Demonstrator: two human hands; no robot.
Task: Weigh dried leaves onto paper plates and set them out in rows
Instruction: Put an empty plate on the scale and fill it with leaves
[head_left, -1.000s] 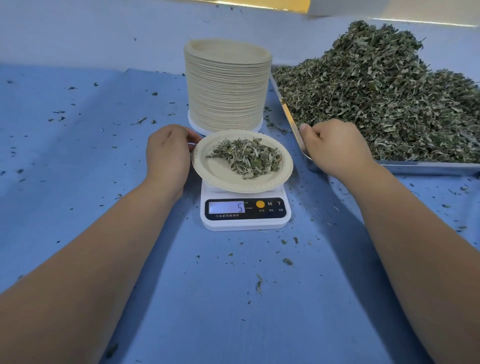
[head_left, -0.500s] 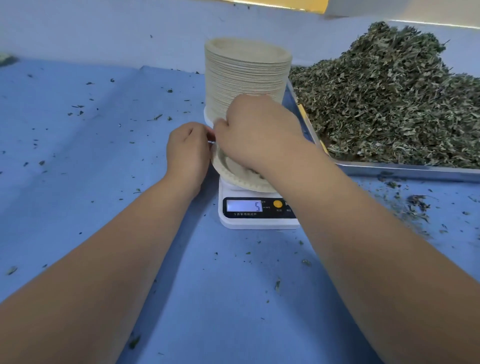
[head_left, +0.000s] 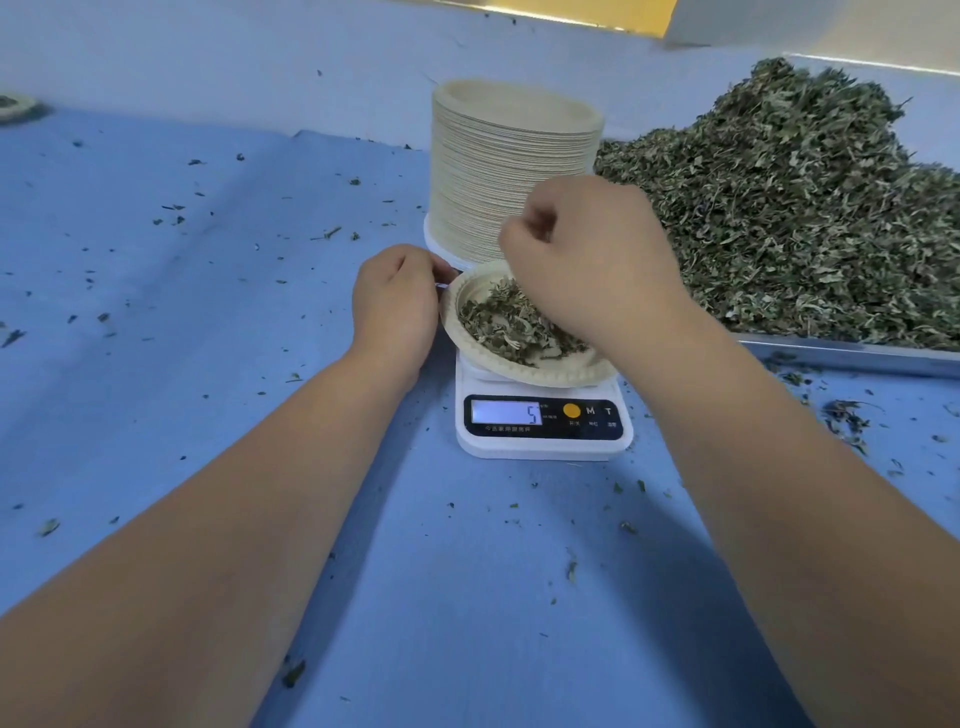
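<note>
Currently the left hand (head_left: 397, 306) has its fingers curled at the near-left rim of the paper plate (head_left: 545, 376). It seems to pinch the rim, probably to steady the light plate. The right hand (head_left: 582, 249) hovers over the plate's far-right side, fingers bunched into a loose fist. I cannot tell if a pinch of leaf is inside. The hands are close but not touching, with the plate between and under them.

The plate sits on the scale (head_left: 543, 447), directly below the right wrist, and looks a bit tilted. A small heap of dried leaves (head_left: 498, 325) lies in it, and the display reads 5. Judgement: this is the topping-up or trimming stage, and the portion has not been set out yet.

The plate stack (head_left: 488, 171) stands just beyond both hands, within easy reach for the next blank. The bulk leaf pile (head_left: 779, 218) is on the right hand's outer side in a metal tray (head_left: 857, 356), so that hand can feed from it. The blue bench (head_left: 260, 364) on the left hand's outer side carries only crumbs, likely kept free for rows. Far beyond the left hand, at the frame edge, is something blurred (head_left: 13, 106), maybe a filled plate.
</note>
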